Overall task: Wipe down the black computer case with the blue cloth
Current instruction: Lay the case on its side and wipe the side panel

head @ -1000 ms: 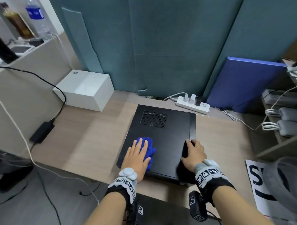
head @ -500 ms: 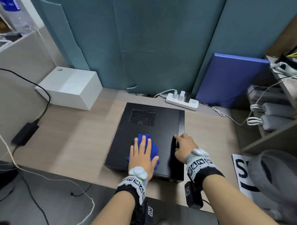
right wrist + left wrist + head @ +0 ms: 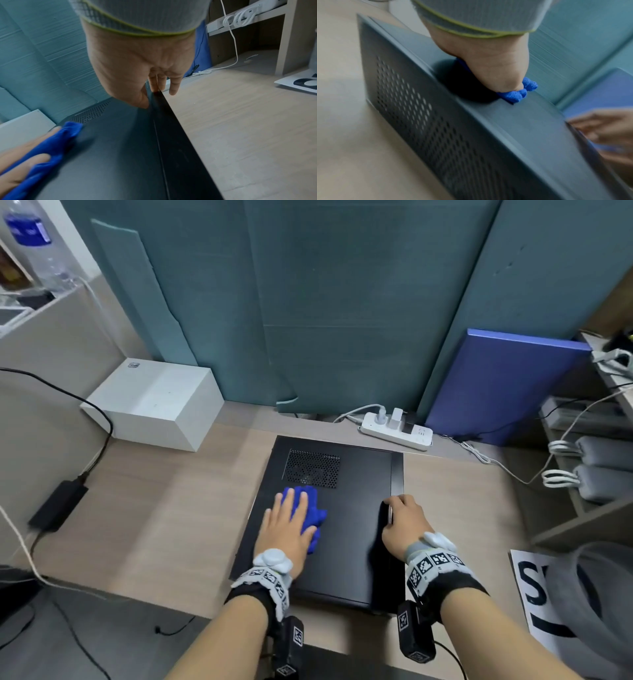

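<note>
The black computer case [image 3: 352,529] lies flat on the desk, its vent grille at the far left corner. My left hand [image 3: 289,522] lies flat with straight fingers on the bunched blue cloth [image 3: 313,510], pressing it onto the case's top just below the grille. The left wrist view shows the palm [image 3: 488,60] on the cloth [image 3: 513,94] above the perforated side of the case [image 3: 505,128]. My right hand [image 3: 404,522] grips the case's right edge. In the right wrist view its thumb [image 3: 142,100] rests on top of the case [image 3: 128,155] and its fingers reach down the side.
A white box [image 3: 154,402] stands at the back left, a white power strip [image 3: 397,429] just behind the case, and a blue board [image 3: 503,385] leans at the back right. A black adapter [image 3: 58,508] hangs left; shelves with coiled cables [image 3: 561,477] and a printed sign [image 3: 534,590] are right.
My left hand has slid the blue cloth across the case's top and away from me, up to the vent grille. The right hand has stayed on the right edge.
</note>
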The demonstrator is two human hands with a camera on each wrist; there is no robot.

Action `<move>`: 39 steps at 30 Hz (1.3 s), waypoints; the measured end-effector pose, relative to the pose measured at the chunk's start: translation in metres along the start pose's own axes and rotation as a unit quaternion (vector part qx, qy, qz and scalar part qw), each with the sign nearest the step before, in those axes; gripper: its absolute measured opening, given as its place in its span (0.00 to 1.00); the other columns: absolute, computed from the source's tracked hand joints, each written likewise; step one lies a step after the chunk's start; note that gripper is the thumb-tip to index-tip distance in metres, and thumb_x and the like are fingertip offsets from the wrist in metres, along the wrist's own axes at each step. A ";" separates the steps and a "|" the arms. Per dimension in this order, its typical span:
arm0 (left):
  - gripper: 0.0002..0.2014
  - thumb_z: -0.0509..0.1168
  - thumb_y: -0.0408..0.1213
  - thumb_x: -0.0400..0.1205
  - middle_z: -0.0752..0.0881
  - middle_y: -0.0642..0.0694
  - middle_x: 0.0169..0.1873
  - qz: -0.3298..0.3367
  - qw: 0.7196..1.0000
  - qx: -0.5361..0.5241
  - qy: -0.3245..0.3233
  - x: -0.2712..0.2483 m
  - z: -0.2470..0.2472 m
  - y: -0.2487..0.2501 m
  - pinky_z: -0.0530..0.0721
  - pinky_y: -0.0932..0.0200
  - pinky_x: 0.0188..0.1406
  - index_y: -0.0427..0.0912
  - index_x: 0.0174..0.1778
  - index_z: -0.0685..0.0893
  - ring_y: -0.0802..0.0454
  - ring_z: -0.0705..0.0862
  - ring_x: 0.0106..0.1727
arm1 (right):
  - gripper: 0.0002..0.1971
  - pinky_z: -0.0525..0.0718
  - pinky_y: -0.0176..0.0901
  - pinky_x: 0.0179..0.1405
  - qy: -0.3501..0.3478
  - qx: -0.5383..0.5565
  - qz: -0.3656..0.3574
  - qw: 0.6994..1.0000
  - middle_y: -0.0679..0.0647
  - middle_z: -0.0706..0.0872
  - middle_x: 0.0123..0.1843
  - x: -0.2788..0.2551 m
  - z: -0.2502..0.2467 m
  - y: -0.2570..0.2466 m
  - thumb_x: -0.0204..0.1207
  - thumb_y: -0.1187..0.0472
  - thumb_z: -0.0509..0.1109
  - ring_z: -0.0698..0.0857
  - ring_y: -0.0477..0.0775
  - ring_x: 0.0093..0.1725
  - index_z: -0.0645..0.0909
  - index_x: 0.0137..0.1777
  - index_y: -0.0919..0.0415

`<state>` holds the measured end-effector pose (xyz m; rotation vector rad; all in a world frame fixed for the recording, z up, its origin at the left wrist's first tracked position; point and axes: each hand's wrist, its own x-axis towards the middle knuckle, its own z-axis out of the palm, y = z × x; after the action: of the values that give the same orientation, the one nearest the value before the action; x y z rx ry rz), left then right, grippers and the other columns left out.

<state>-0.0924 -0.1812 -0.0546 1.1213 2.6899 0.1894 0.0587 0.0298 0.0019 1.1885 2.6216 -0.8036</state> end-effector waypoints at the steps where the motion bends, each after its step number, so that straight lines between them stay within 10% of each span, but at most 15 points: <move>1: 0.34 0.50 0.57 0.88 0.43 0.48 0.87 -0.019 1.000 -0.005 0.007 0.007 -0.002 -0.010 0.56 0.42 0.84 0.53 0.88 0.45 0.42 0.43 0.87 | 0.26 0.78 0.48 0.67 0.001 0.006 0.002 1.000 0.51 0.72 0.75 0.003 0.000 0.001 0.73 0.68 0.62 0.75 0.58 0.72 0.77 0.71 0.51; 8: 0.35 0.51 0.52 0.88 0.44 0.41 0.87 -0.108 0.993 -0.040 0.024 0.066 -0.021 -0.012 0.50 0.43 0.85 0.43 0.88 0.46 0.37 0.40 0.87 | 0.28 0.80 0.49 0.64 0.029 0.017 0.027 0.999 0.53 0.78 0.69 0.030 -0.009 0.002 0.71 0.68 0.63 0.78 0.60 0.68 0.79 0.71 0.50; 16: 0.33 0.44 0.52 0.88 0.47 0.46 0.88 0.209 0.976 0.031 -0.056 0.084 -0.004 0.042 0.54 0.45 0.85 0.43 0.88 0.49 0.42 0.39 0.87 | 0.28 0.81 0.49 0.62 0.043 0.018 0.057 0.997 0.56 0.77 0.64 0.062 -0.017 -0.007 0.70 0.69 0.64 0.80 0.64 0.63 0.80 0.72 0.53; 26: 0.33 0.54 0.47 0.88 0.52 0.40 0.87 -0.038 0.998 -0.040 0.034 0.162 -0.032 -0.013 0.53 0.43 0.84 0.40 0.87 0.51 0.37 0.44 0.87 | 0.34 0.79 0.50 0.63 0.045 0.137 0.132 0.981 0.60 0.79 0.69 0.080 -0.016 -0.006 0.73 0.60 0.71 0.83 0.67 0.66 0.66 0.80 0.49; 39: 0.33 0.54 0.47 0.89 0.48 0.46 0.87 0.313 0.945 0.006 -0.091 0.176 -0.008 0.132 0.51 0.39 0.85 0.42 0.88 0.50 0.39 0.39 0.87 | 0.41 0.77 0.52 0.75 0.054 0.318 0.178 0.930 0.51 0.87 0.65 0.090 -0.008 0.028 0.77 0.68 0.61 0.84 0.56 0.67 0.56 0.89 0.43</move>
<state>-0.1242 0.0367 -0.0466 1.8635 2.0973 0.1586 0.0193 0.1075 -0.0340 1.8318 2.1542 -1.6020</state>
